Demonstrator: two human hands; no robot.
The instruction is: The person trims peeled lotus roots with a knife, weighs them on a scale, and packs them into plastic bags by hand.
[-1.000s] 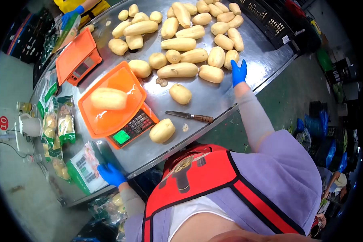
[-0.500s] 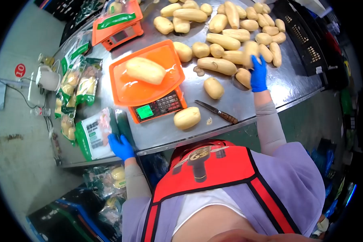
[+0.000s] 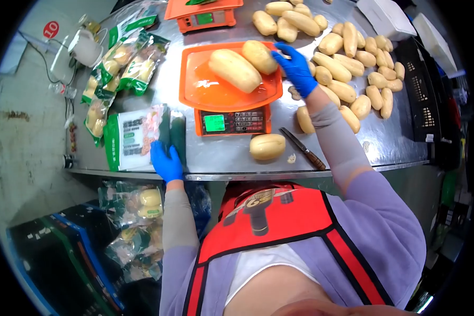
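Note:
Two peeled lotus roots lie on the orange tray of the scale (image 3: 195,99): a long lotus root (image 3: 234,71) and a shorter lotus root (image 3: 259,57) beside it. My right hand (image 3: 298,71), in a blue glove, is at the right end of the shorter one with its fingers stretched out and apart. My left hand (image 3: 167,162), also gloved, rests with spread fingers at the right edge of a stack of printed green-and-white bags (image 3: 134,138). Another lotus root (image 3: 267,147) lies in front of the scale, next to a knife (image 3: 303,148) with a wooden handle.
Many lotus roots (image 3: 332,67) cover the right of the metal table (image 3: 353,160). A second orange scale (image 3: 205,20) stands at the back. Filled bags (image 3: 110,68) lie at left; a black crate (image 3: 418,95) stands at the right edge. More filled bags (image 3: 137,203) sit below the table.
My right hand has moved left from the pile to the scale, and a second lotus root is now on the tray. The view has shifted; my left hand stays by the bags.

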